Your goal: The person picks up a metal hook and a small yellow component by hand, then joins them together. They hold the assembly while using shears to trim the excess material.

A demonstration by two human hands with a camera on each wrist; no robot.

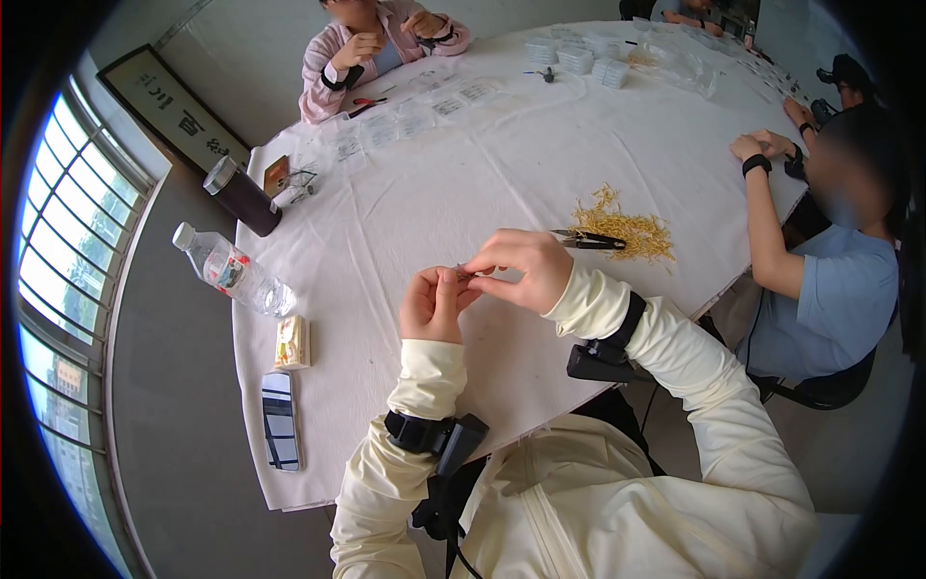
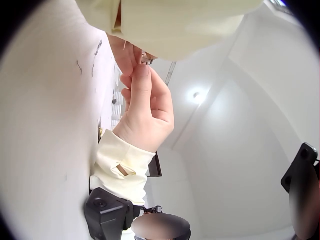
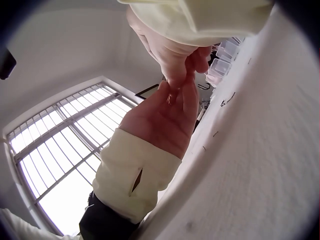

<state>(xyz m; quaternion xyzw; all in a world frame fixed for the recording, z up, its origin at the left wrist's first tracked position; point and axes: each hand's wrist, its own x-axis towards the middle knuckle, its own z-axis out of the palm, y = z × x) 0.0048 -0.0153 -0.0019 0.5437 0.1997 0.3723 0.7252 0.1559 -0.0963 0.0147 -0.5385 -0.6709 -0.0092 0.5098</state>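
— What are your hands doing?

— My left hand [image 1: 432,304] and my right hand [image 1: 521,270] are up close together, just above the desk [image 1: 482,164]. My fingers are curled in, and the tips of both hands pinch one tiny piece [image 1: 464,274] between them. In the left wrist view I see a bit of it by my fingertips [image 2: 141,75], small and shiny. It is too little for me to say what it is.

— So where is that tiny piece?

— Right between my two hands, held in the air, not lying on the cloth.

— What is near you?

— A pair of small black snips [image 1: 588,239] lies just past my right hand. Beside it is a heap of thin yellow bits [image 1: 627,230], touching the snips' far end. Off to my left are a water bottle [image 1: 231,271], a dark flask [image 1: 241,196], a little box [image 1: 291,343] and a phone [image 1: 280,420], all on the white cloth.

— Is anyone else there?

— Yes, other people sit around the desk, with small clear packets [image 1: 415,121] spread near one of them.
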